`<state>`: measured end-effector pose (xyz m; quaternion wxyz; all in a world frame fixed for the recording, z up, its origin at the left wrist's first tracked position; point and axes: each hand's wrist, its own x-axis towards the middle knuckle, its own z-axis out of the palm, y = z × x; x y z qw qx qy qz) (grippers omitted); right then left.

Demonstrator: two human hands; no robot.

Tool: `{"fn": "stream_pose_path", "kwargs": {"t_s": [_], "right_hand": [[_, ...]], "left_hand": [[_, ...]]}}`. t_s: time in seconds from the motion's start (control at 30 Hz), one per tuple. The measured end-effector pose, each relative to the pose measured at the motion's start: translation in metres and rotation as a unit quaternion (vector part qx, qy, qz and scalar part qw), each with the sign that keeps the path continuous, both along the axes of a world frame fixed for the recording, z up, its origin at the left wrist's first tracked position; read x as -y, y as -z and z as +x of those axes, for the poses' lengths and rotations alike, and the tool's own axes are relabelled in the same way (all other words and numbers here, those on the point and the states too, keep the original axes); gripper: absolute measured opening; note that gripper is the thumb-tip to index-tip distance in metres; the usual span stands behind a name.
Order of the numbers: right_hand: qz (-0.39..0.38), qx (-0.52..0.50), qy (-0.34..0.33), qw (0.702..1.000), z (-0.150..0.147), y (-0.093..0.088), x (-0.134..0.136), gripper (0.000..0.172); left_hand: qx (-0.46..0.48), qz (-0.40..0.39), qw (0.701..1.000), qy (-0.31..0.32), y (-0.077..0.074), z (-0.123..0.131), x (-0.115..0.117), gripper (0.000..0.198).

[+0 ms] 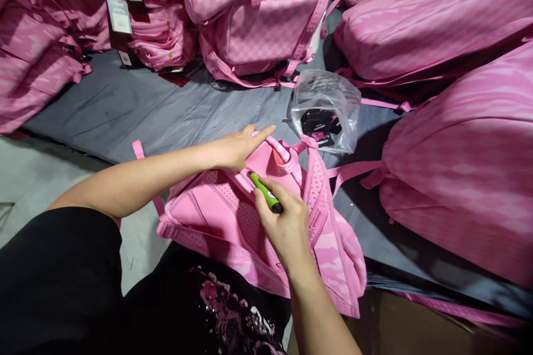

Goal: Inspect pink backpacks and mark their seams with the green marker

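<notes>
A pink backpack (233,222) lies back side up in front of me, its mesh padding and straps showing. My left hand (241,147) rests on its top edge beside the carry handle (281,150), fingers stretched out and pressing the fabric. My right hand (287,224) is closed round a green lighter (265,193), whose tip points at the seam just below the handle.
Several pink backpacks are piled at the back and right, e.g. a checkered one (266,28) and a large one (462,172). A clear plastic bag (327,108) with black tags lies beyond the handle. Grey cloth (145,111) covers the surface.
</notes>
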<state>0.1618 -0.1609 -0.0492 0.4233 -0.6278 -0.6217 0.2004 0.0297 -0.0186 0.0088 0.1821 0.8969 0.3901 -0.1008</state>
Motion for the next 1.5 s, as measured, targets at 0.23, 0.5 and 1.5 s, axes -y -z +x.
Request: {"fn": "stream_pose_path", "kwargs": {"t_s": [0.23, 0.5, 1.5], "right_hand": [[-0.019, 0.017, -0.016, 1.000, 0.003, -0.007, -0.001, 0.026], [-0.031, -0.004, -0.023, 0.999, 0.001, -0.007, -0.001, 0.028], [-0.056, -0.060, -0.017, 0.996, 0.000, -0.009, -0.003, 0.029]], "left_hand": [[0.023, 0.022, 0.999, 0.008, 0.010, -0.002, -0.004, 0.104], [0.047, 0.020, 0.999, 0.006, 0.014, -0.005, -0.003, 0.101], [0.080, 0.019, 0.996, 0.018, 0.018, -0.009, -0.005, 0.096]]}}
